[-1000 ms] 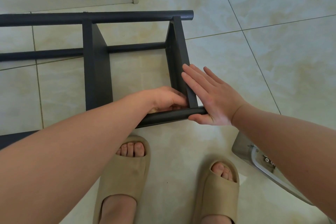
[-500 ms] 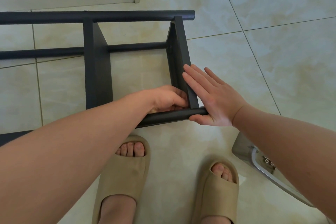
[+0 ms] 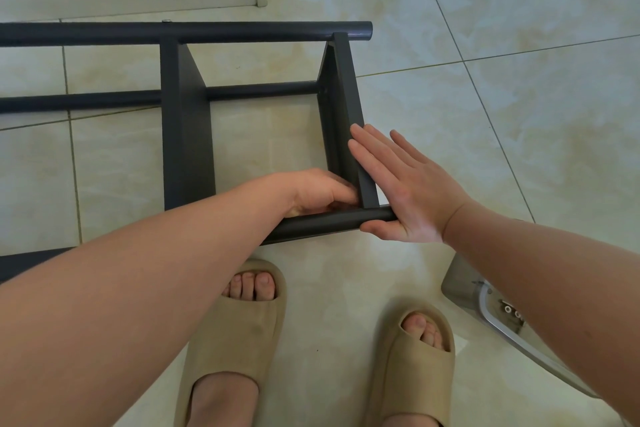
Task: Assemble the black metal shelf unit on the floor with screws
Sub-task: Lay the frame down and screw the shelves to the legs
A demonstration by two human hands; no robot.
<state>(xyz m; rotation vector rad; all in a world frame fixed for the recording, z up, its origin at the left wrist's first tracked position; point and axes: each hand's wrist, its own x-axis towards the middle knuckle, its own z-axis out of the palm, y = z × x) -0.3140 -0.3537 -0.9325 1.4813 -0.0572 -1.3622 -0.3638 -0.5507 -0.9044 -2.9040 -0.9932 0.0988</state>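
Pale tiles (image 3: pixel 502 28), black tubular shelf frame (image 3: pixel 187 135)

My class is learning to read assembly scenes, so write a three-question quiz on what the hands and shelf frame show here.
1. True or false: the right hand lies flat against the end panel.
2. The left hand's fingers curl: A round a drill, B in the corner where end panel meets near tube, C round a hammer.
3. What does the person wear on the feet?
Key: 1 true; 2 B; 3 beige sandals.
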